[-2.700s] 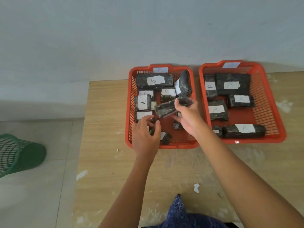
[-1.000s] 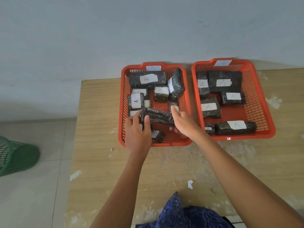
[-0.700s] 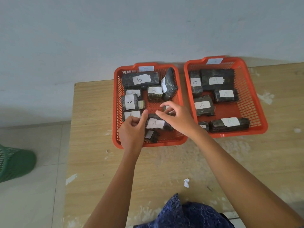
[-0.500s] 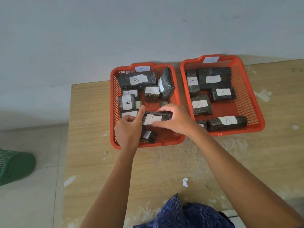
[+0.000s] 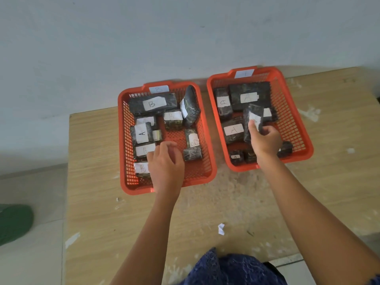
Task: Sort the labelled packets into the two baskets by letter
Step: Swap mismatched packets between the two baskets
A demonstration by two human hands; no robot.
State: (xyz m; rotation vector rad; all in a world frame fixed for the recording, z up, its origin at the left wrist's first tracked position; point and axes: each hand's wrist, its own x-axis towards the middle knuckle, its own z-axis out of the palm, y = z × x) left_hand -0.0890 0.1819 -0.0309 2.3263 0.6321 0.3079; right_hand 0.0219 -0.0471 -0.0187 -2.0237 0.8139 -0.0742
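Observation:
Two orange baskets stand side by side at the table's far edge. The left basket [image 5: 205, 128], tagged B, holds several dark packets, mostly labelled B, plus one labelled A [image 5: 141, 133] at its left side. The right basket [image 5: 296, 120] holds several packets labelled A. My right hand [image 5: 265, 140] is over the right basket, shut on a long dark packet [image 5: 253, 120] with a white label, held upright. My left hand [image 5: 166, 163] hovers over the front of the left basket, fingers loosely apart, holding nothing.
A wooden table [image 5: 205, 212] with white paint marks carries both baskets; a paper scrap [image 5: 221, 229] lies near its front. A green bin [image 5: 14, 223] sits on the floor at the left. A pale wall rises just behind the baskets.
Both hands held the long A packet over the left basket. My right hand has carried it across into the right basket; my left hand let go and stayed over the left basket.

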